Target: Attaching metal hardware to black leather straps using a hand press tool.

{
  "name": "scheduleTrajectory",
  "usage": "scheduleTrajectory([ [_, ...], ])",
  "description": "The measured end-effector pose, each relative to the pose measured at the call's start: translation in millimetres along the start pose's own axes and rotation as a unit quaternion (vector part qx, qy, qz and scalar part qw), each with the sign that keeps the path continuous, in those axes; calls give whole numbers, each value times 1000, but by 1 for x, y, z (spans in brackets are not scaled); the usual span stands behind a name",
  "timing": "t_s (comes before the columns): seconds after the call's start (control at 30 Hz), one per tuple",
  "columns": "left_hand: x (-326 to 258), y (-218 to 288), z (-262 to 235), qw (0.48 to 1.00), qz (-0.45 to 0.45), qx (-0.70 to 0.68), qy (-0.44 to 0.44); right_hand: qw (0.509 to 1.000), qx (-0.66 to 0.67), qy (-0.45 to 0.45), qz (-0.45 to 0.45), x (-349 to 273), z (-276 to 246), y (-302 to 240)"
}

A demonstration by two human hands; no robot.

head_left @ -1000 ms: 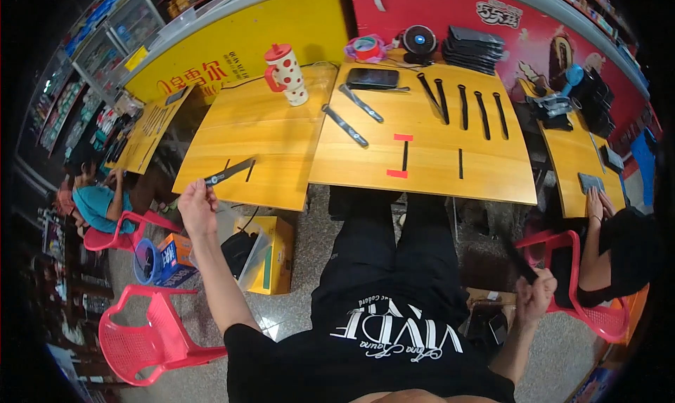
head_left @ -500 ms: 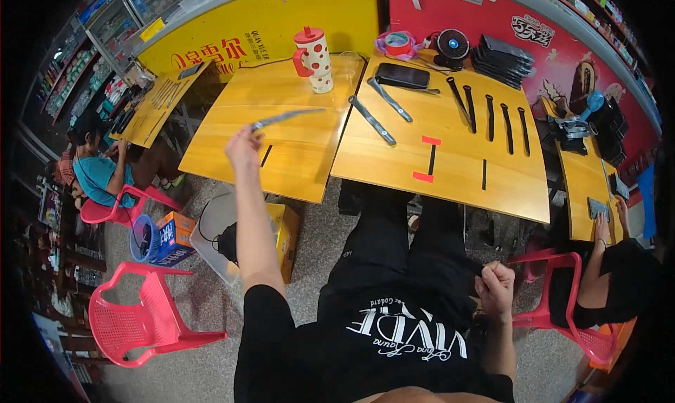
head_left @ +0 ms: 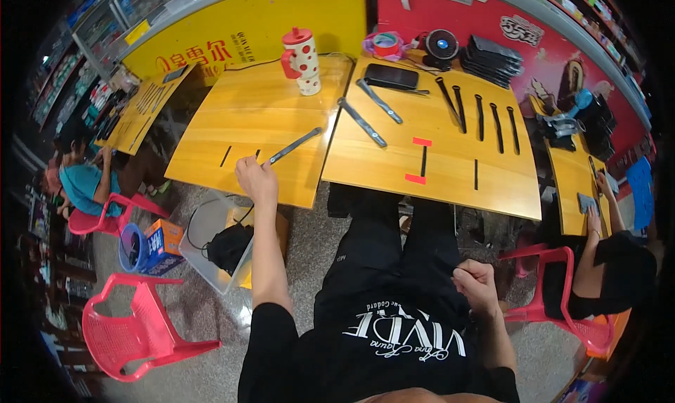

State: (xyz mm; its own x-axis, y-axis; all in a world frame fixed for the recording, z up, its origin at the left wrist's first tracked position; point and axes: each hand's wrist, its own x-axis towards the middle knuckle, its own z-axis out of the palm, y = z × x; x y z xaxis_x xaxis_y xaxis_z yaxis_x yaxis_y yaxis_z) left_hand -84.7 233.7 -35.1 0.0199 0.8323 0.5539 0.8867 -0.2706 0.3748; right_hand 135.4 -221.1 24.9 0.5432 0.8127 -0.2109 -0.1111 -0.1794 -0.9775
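My left hand (head_left: 259, 181) is closed on one end of a grey strap (head_left: 295, 145), near the front edge of the left table (head_left: 260, 107). The strap slants up to the right, with a pale round dot near my fingers. One short black strip (head_left: 226, 156) lies left of the hand; another is partly hidden behind it. My right hand (head_left: 478, 285) is curled closed in front of my lap, away from the tables. Two more grey straps, one (head_left: 362, 122) nearer than the other (head_left: 379, 100), lie on the right table (head_left: 373, 167).
Several black straps (head_left: 480, 118) lie on the right table, near a black strip with red ends (head_left: 423, 160). Behind them are a phone (head_left: 391, 77), a fan (head_left: 441, 44) and black packets (head_left: 491, 60). A spotted tumbler (head_left: 304, 62) stands on the left table. Pink chairs (head_left: 140, 318) flank me.
My left hand has come down toward the near table edge with the strap, which now slants more steeply. The right hand has shifted slightly left, still closed. The whole view has shifted a little.
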Motion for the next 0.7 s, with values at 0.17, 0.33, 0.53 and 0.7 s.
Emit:
scheduleTrajectory([
  [0.17,-87,124,-135,750,249,-505,-347,964,-142,-201,-102,17,13,-31],
  [0.33,-145,157,-125,476,432,-432,-633,942,-128,-254,-176,29,10,-55],
  [0.53,-128,147,-121,523,228,-379,-729,944,-278,37,-175,60,-40,-43],
  [0.7,-134,142,-118,558,5,-510,-654,947,-284,78,-126,92,-47,-37],
])
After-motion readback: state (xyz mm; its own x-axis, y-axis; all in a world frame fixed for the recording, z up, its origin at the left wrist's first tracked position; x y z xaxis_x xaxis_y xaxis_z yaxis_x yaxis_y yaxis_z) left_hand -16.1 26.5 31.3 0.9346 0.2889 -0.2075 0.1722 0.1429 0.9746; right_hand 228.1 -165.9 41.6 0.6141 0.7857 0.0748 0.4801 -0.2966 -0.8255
